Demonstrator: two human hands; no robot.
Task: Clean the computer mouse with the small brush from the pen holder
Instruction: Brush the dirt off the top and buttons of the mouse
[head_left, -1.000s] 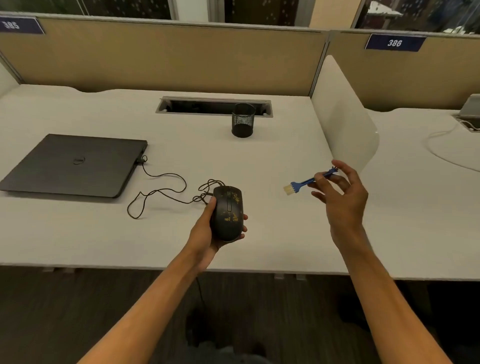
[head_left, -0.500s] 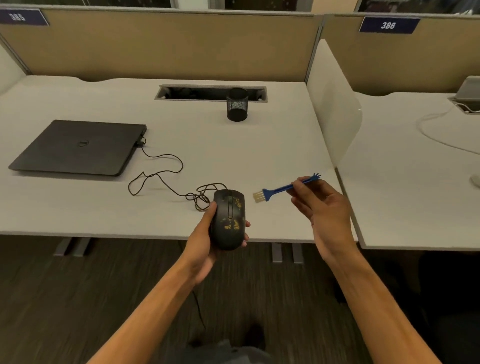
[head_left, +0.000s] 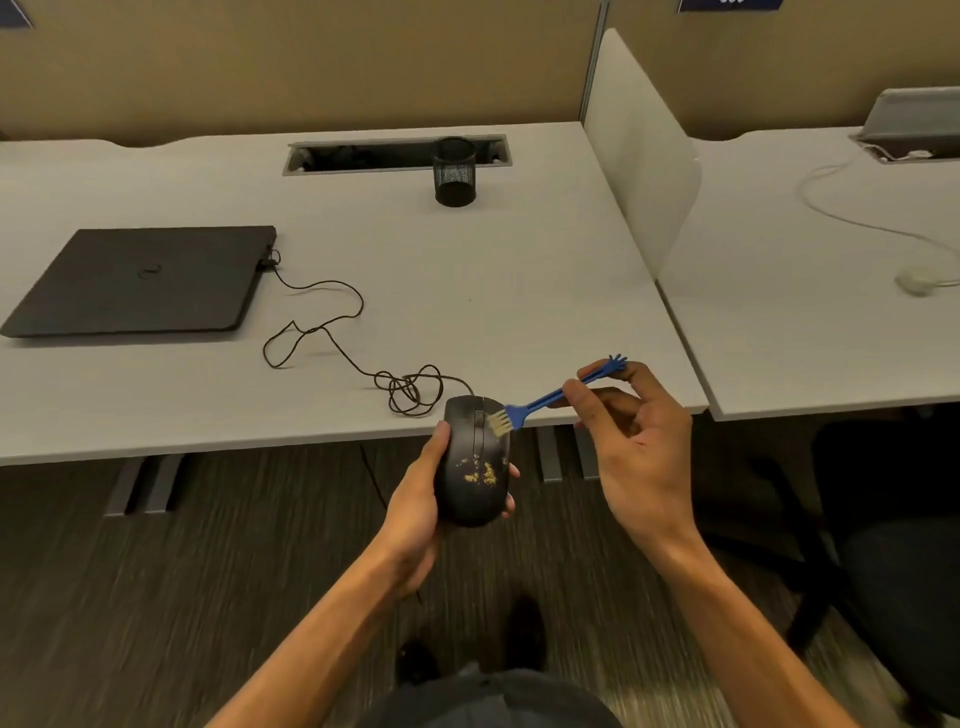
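My left hand (head_left: 415, 504) grips a black computer mouse (head_left: 470, 488) from below, holding it off the desk's front edge, above the floor. Yellowish crumbs speckle the mouse's back. My right hand (head_left: 631, 447) pinches the blue handle of a small brush (head_left: 545, 400). The pale bristles rest on the mouse's upper right, near its buttons. The mouse cable (head_left: 332, 343) trails in loops back to the laptop. The black mesh pen holder (head_left: 455, 171) stands far back on the desk, and nothing shows in it.
A closed dark laptop (head_left: 140, 280) lies on the left of the white desk (head_left: 467, 291). A cable slot (head_left: 363, 156) is cut into the back. A white divider panel (head_left: 639, 156) separates the neighbouring desk, which bears a white mouse (head_left: 917, 280). A dark chair (head_left: 893, 545) stands at right.
The mouse has moved back off the desk edge toward me. My right hand brought the brush leftward until its bristles touched the mouse. The camera has tilted down.
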